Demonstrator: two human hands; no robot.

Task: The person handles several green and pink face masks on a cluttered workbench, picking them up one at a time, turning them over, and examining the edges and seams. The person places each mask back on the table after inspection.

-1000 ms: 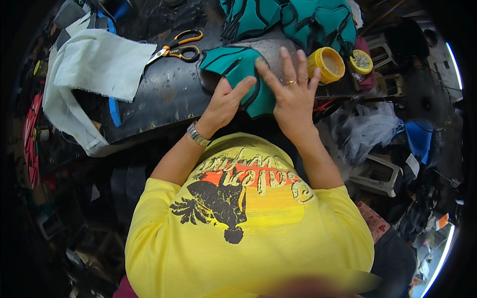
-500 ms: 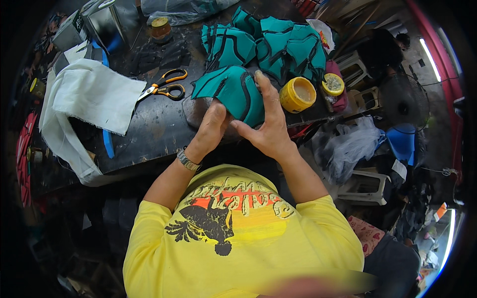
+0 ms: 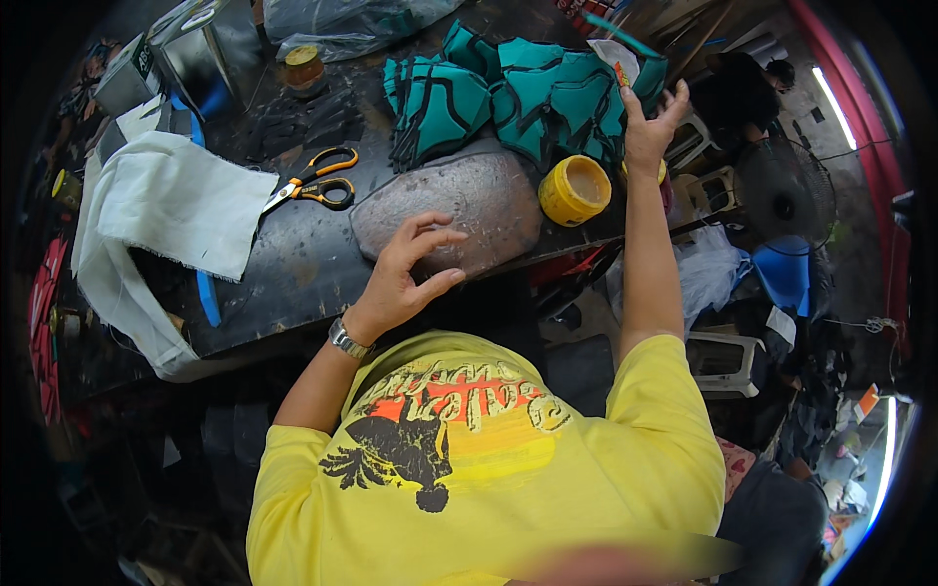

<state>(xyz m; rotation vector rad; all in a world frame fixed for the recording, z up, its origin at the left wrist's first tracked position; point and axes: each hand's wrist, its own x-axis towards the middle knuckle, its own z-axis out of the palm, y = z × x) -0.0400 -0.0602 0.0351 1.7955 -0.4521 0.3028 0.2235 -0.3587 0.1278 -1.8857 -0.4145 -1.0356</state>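
My left hand is open, fingers spread and slightly curled, at the near edge of a grey-brown stone slab on the table. It holds nothing. My right hand is stretched far out to the right, fingers apart and open, beside the right end of a pile of teal pieces with black edging. Just past its fingertips a teal piece sticks up at the pile's far right end. A white packet lies next to these fingers. The yellow tub of paste stands between the slab and my right forearm.
Left of the slab lie orange-and-black scissors and a folded white cloth. Farther back stand a glue jar and metal tins. Right of the table are plastic bags, a stool, a fan and another person.
The teal piece has left both hands, baring the slab. My right hand has swung out to the far right beside the pile; my left hand has drawn back slightly and opened.
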